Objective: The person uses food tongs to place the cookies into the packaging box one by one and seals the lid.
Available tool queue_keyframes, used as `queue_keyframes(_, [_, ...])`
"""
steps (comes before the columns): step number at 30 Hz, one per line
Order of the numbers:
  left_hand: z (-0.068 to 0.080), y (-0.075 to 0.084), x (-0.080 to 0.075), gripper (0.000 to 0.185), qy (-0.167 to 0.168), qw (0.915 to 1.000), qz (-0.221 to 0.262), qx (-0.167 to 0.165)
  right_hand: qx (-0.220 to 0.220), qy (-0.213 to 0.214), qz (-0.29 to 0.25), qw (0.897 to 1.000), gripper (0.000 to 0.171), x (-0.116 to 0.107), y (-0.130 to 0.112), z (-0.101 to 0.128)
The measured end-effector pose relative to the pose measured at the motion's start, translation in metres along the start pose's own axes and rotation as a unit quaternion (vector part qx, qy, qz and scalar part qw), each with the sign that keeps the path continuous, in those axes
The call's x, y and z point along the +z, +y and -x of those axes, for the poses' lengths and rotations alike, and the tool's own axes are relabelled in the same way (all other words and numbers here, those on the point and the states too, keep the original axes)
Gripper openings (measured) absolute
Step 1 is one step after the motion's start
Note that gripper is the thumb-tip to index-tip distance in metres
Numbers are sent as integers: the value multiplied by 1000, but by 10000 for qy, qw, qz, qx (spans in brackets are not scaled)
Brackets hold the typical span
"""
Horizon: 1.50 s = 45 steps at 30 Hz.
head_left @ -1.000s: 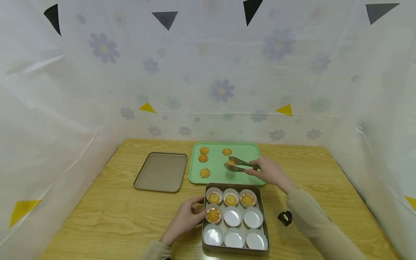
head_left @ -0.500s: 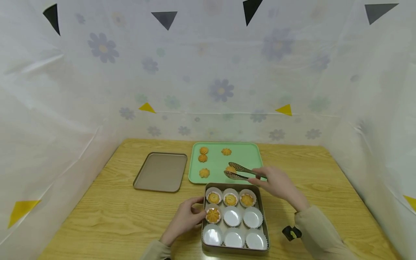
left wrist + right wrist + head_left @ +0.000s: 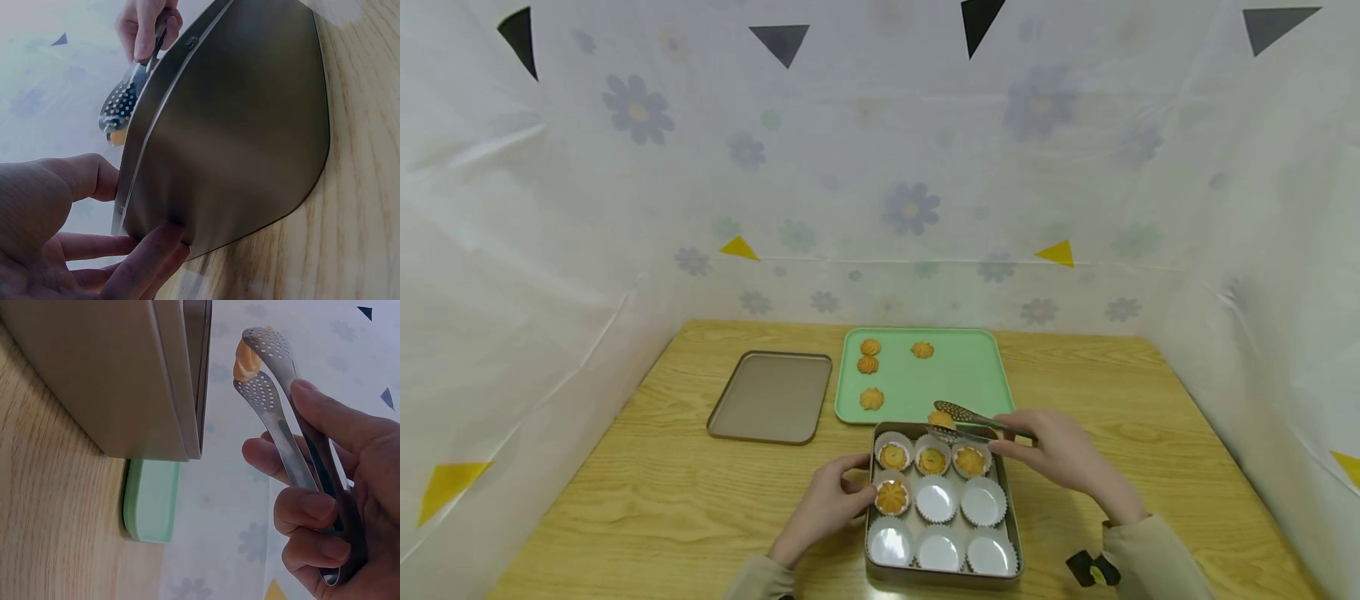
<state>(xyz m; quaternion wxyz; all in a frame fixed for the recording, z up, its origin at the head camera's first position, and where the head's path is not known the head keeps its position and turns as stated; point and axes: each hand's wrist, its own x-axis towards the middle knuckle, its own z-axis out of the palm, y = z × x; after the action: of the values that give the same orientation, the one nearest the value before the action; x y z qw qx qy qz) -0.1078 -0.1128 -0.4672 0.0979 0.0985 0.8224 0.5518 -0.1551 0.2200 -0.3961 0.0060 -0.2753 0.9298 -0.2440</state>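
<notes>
My right hand (image 3: pixel 1063 454) holds perforated metal tongs (image 3: pixel 284 431), which pinch a golden swirled cookie (image 3: pixel 246 361). In the head view the tongs and this cookie (image 3: pixel 942 419) hang over the far rim of a brown rectangular tin (image 3: pixel 945 577). White fluted paper cups (image 3: pixel 936 498) stand in rows inside the tin. Cookies sit in all three far-row cups, and another cookie (image 3: pixel 892 497) lies in the left cup of the middle row. My left hand (image 3: pixel 827 508) grips the tin's left side, thumb at the rim and fingers against the outer wall (image 3: pixel 231 144).
Behind the tin lies a green tray (image 3: pixel 962 367) with several cookies (image 3: pixel 871 399) on it. A shallow brown tray or lid (image 3: pixel 771 397) rests on the wooden table (image 3: pixel 662 492) to the left. White patterned sheeting (image 3: pixel 880 167) surrounds the table.
My right hand has come nearer and slightly right, carrying the cookie in the tongs from over the green tray to the tin's far rim. My left hand has stayed put.
</notes>
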Motion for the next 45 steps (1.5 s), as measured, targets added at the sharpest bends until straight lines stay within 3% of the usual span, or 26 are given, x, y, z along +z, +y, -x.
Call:
queue_keyframes(6, [0, 0, 0, 55, -3, 10000, -4, 20, -258, -272, -48, 9993, 40, -2, 3, 11])
queue_keyframes(18, [0, 2, 0, 56, 11, 10000, -5, -13, -855, -661, -57, 9941, 39, 2, 4, 20])
queue_keyframes(24, [0, 2, 0, 56, -17, 10000, 28, 23, -827, -709, 331, 9935, 42, 4, 1, 20])
queue_keyframes(30, [0, 1, 0, 56, -30, 10000, 67, 26, -760, -945, 295, 9922, 45, 5, -5, 20])
queue_keyframes(38, [1, 1, 0, 56, -28, 9999, 121, 7, -779, -873, 616, 9912, 45, 8, -11, 21])
queue_keyframes(45, [1, 0, 1, 56, -16, 10000, 51, 41, -719, -899, 580, 9917, 44, 10, -13, 22])
